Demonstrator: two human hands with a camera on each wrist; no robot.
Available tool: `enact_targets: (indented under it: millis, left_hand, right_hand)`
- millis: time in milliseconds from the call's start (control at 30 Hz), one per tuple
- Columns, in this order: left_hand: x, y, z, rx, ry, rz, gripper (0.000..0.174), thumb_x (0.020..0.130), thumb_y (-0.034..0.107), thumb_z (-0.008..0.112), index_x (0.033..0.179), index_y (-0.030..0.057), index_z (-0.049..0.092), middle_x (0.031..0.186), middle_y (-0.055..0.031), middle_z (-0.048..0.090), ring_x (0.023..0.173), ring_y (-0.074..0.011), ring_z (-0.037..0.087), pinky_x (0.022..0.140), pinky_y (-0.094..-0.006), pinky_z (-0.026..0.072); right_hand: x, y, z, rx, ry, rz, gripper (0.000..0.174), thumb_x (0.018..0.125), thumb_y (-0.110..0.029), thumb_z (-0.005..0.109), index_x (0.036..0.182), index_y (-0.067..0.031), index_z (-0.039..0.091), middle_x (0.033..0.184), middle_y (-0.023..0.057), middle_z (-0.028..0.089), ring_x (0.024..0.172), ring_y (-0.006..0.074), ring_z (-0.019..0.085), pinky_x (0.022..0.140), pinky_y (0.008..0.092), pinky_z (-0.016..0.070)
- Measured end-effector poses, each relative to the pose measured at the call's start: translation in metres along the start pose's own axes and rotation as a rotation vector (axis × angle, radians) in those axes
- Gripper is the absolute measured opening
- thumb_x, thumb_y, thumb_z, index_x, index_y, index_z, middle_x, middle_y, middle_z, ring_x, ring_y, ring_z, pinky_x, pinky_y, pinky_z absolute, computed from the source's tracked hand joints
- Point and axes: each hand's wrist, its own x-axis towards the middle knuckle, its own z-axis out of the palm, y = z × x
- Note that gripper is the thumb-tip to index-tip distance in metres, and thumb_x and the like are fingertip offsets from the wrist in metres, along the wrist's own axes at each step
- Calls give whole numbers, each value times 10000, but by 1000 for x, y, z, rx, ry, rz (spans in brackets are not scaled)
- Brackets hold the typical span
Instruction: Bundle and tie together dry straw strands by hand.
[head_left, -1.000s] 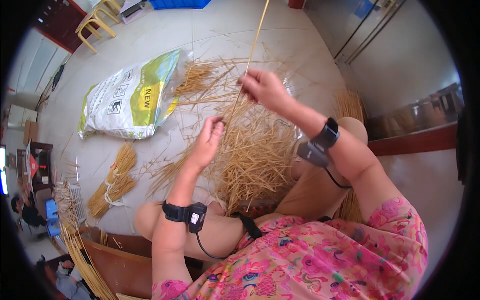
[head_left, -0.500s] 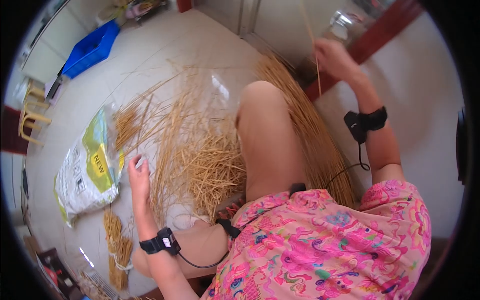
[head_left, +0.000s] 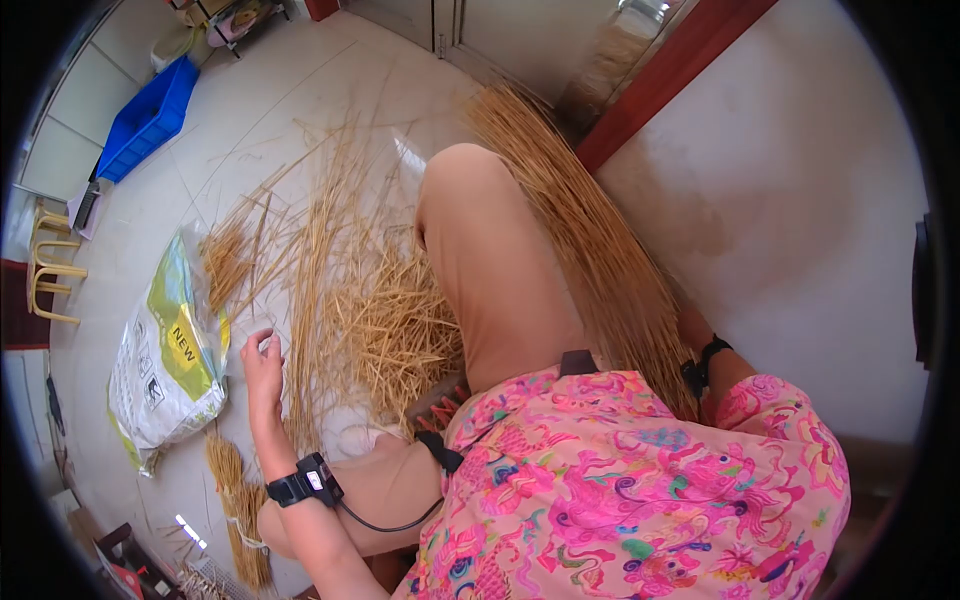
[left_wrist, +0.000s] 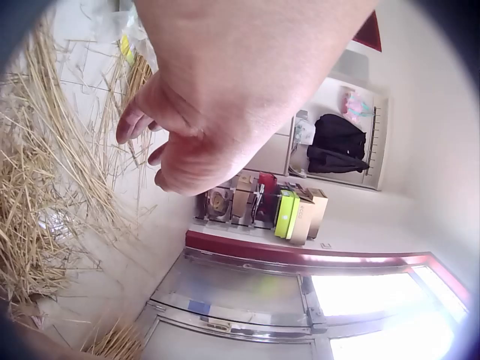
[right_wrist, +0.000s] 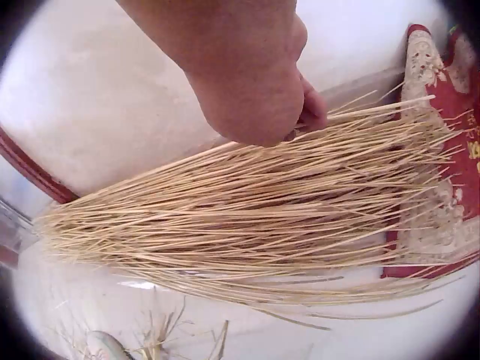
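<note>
My left hand [head_left: 262, 375] hovers over the floor beside the plastic sack, fingers loosely bent and holding nothing. In the left wrist view the same hand [left_wrist: 191, 124] has its fingertips pointing toward the scattered straw. By the wall, my right hand [right_wrist: 259, 105] is at the upper edge of a long bundle of straw stalks [right_wrist: 247, 206]. Its curled fingers pinch a stalk [right_wrist: 382, 107] lying along the bundle; the palm side is hidden. In the head view the right hand [head_left: 692, 328] is dark and partly hidden beside the bundle [head_left: 590, 230], which lies outside the raised knee.
A heap of short straw pieces [head_left: 395, 325] lies between the legs, with loose long stalks [head_left: 320, 250] spread beyond. To the left are the printed sack [head_left: 165, 350], a tied straw bundle [head_left: 238, 510] and a blue crate [head_left: 150, 120]. A red-patterned cloth [right_wrist: 457, 90] lies under the stalk ends.
My right hand has swung from in front, out to the right and down to the long bundle, carrying a stalk. The left hand has drawn away to the left, empty. The head view has turned right.
</note>
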Motion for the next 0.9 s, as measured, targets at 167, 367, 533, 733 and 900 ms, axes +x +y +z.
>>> enact_targets:
  millis: [167,367,533,733,900]
  left_hand:
    - [3,-7,4,85,10,9,309,893,238,543,1127,37,551,1192,-154,441,975,-235,533,790,-339,490]
    - [25,-60,22,192,31,90,291,827,232,596,1048,42,604,1177,-224,467,1065,-326,486,910,-371,419]
    - [33,-94,38,353,-4,41,290,798,254,598,996,48,650,1119,-271,534,1072,-396,493,952,-425,395]
    - [41,-155,48,502,-119,-67,252,784,210,575,925,34,686,962,-230,640,942,-376,600,852,-417,476]
    - [39,-200,52,493,-122,-151,222,795,187,556,900,32,675,932,-210,647,905,-361,610,834,-418,476]
  right_hand:
    - [9,14,14,4,17,58,179,814,-130,554,893,5,642,982,229,616,933,383,589,801,462,472]
    - [44,-74,-143,246,463,-168,231,832,-190,576,922,14,635,925,208,632,856,375,603,753,438,481]
    - [-38,-284,-413,1327,404,-576,207,919,-185,524,994,-11,607,758,23,594,633,69,520,537,212,400]
    - [-113,-454,-502,1327,-121,-1166,208,916,-173,537,1022,-5,600,827,41,624,658,60,557,537,183,405]
    - [-80,-585,-478,638,-106,-1349,248,870,-202,567,1008,1,603,856,96,660,726,189,626,616,302,484]
